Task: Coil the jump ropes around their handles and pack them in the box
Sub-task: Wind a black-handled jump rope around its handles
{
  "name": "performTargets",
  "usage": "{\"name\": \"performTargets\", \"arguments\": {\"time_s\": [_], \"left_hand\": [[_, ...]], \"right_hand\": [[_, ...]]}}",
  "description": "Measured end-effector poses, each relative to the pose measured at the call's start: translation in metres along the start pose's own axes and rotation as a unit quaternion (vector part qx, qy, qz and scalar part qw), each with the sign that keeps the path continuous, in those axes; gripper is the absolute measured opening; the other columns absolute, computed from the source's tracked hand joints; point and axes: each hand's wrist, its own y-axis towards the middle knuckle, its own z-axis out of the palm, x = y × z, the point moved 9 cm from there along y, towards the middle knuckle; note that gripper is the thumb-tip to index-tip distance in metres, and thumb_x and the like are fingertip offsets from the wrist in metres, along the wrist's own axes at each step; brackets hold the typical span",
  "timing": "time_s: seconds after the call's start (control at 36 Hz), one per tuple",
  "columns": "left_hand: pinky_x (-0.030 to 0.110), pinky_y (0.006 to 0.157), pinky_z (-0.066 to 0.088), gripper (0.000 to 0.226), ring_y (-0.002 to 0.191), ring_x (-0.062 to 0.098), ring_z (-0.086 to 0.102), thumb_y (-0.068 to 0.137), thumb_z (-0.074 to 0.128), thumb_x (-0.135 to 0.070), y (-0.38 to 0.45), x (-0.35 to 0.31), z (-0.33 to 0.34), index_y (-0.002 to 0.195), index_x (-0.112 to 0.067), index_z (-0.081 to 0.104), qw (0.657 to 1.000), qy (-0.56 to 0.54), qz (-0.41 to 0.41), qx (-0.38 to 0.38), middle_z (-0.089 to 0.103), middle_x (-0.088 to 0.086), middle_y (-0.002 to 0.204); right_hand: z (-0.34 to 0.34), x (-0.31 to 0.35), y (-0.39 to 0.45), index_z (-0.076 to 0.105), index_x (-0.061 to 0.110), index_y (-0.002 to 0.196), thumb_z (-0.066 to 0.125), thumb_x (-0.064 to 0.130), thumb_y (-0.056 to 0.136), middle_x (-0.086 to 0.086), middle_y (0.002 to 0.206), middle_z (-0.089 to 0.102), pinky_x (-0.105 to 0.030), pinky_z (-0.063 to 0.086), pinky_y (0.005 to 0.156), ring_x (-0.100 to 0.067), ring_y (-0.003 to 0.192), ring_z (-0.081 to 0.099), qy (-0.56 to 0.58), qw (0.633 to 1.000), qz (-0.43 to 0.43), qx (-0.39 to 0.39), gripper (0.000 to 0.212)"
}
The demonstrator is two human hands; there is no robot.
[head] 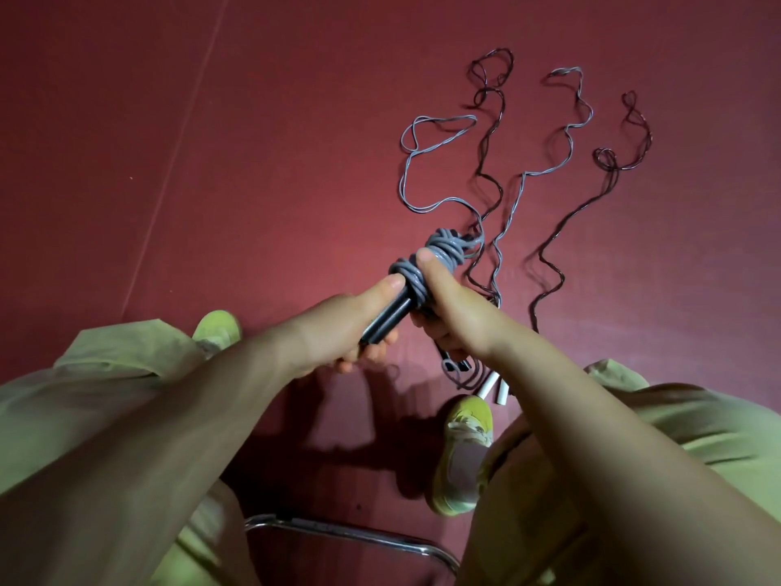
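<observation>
Left hand (338, 327): closed around grey handles (386, 319) | Right hand (448, 306): closed on grey rope coil (427, 264), thumb pressing wraps | Bundle: held above red floor (253, 162) | Loose ropes (549, 184): spread on floor beyond | White handles (492, 389): beside right shoe (462, 454)

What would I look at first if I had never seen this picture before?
Right in the middle, the left hand and the right hand both grip a grey jump rope wound thickly around its dark handles. Beyond them, several loose ropes, some grey and some dark, squiggle across the red floor. Lower down on the right, a yellow-green shoe stands out against the red.
</observation>
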Motion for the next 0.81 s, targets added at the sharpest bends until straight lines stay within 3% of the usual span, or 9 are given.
{"name": "performTargets", "arguments": {"time_s": [0.17,0.22,0.31,0.39,0.44,0.58,0.67,0.75,0.81], "left_hand": [[0.037,0.071,0.044,0.07,0.067,0.023,0.053,0.082,0.027,-0.072,0.001,-0.01,-0.015,0.08,-0.01,0.059,0.972,0.194,0.07,-0.109,0.059,0.002,0.069],[0.041,0.077,0.046,0.072,0.071,0.025,0.053,0.071,0.025,-0.075,0.001,-0.012,-0.016,0.08,-0.011,0.059,0.969,0.199,0.084,-0.124,0.06,0.004,0.073],[0.038,0.069,0.044,0.074,0.065,0.021,0.049,0.06,0.034,-0.08,0.002,-0.011,-0.015,0.077,-0.012,0.057,0.983,0.117,0.091,-0.104,0.055,0.001,0.068],[0.028,0.062,0.041,0.047,0.059,0.013,0.045,0.065,0.052,-0.064,0.002,-0.009,-0.003,0.074,-0.018,0.051,0.996,0.002,0.082,-0.031,0.048,-0.002,0.066],[0.032,0.068,0.048,0.034,0.058,0.01,0.053,0.066,0.056,-0.053,0.0,-0.005,0.007,0.074,-0.02,0.055,0.995,-0.069,0.059,0.036,0.055,-0.006,0.061],[0.04,0.072,0.056,0.034,0.073,0.025,0.067,0.066,0.071,-0.038,-0.009,-0.002,0.034,0.088,-0.012,0.068,0.964,-0.176,0.048,0.192,0.071,0.008,0.08],[0.037,0.078,0.058,0.057,0.084,0.025,0.071,0.054,0.085,-0.054,-0.02,-0.006,0.052,0.093,-0.013,0.076,0.911,-0.254,0.057,0.319,0.074,0.012,0.095],[0.04,0.094,0.052,0.062,0.097,0.024,0.069,0.069,0.075,-0.056,-0.033,-0.018,0.062,0.113,-0.013,0.07,0.832,-0.335,0.088,0.433,0.071,0.01,0.108],[0.044,0.096,0.047,0.067,0.089,0.022,0.069,0.075,0.069,-0.056,-0.043,-0.025,0.068,0.122,-0.008,0.061,0.779,-0.376,0.11,0.489,0.068,0.01,0.106]], "right_hand": [[0.007,-0.003,-0.004,0.044,0.018,0.071,0.027,0.088,0.076,0.007,0.055,0.023,-0.023,0.015,0.044,-0.012,0.046,0.017,0.05,0.998,0.027,0.041,0.072],[0.006,0.0,-0.004,0.044,0.018,0.07,0.028,0.082,0.082,0.006,0.055,0.022,-0.023,0.015,0.043,-0.012,0.046,0.016,0.072,0.996,0.021,0.038,0.067],[0.005,0.005,-0.005,0.04,0.019,0.064,0.03,0.072,0.088,0.006,0.055,0.02,-0.025,0.014,0.044,-0.013,0.048,0.014,0.101,0.995,0.003,0.027,0.059],[0.007,0.017,-0.009,0.029,0.026,0.055,0.036,0.067,0.084,0.004,0.058,0.016,-0.031,0.009,0.05,-0.015,0.055,0.01,0.129,0.99,-0.041,0.03,0.051],[0.008,0.028,-0.013,0.033,0.026,0.053,0.04,0.06,0.077,-0.001,0.056,0.021,-0.033,0.013,0.052,-0.017,0.054,0.015,0.154,0.984,-0.085,0.033,0.042],[0.015,0.044,-0.022,0.052,0.009,0.086,0.059,0.049,0.062,-0.018,0.084,0.043,-0.042,0.026,0.065,-0.032,0.08,0.037,0.223,0.953,-0.185,0.086,0.047],[0.021,0.047,-0.025,0.061,0.01,0.081,0.075,0.066,0.047,-0.023,0.077,0.043,-0.033,0.034,0.054,-0.035,0.064,0.042,0.243,0.936,-0.206,0.148,0.066],[0.02,0.053,-0.027,0.061,0.001,0.084,0.078,0.064,0.046,-0.014,0.054,0.051,-0.016,0.037,0.037,-0.014,0.034,0.046,0.339,0.897,-0.211,0.191,0.076],[0.02,0.057,-0.03,0.053,-0.002,0.087,0.077,0.061,0.05,-0.003,0.044,0.054,-0.015,0.039,0.036,-0.007,0.031,0.048,0.369,0.88,-0.212,0.212,0.077]]}}
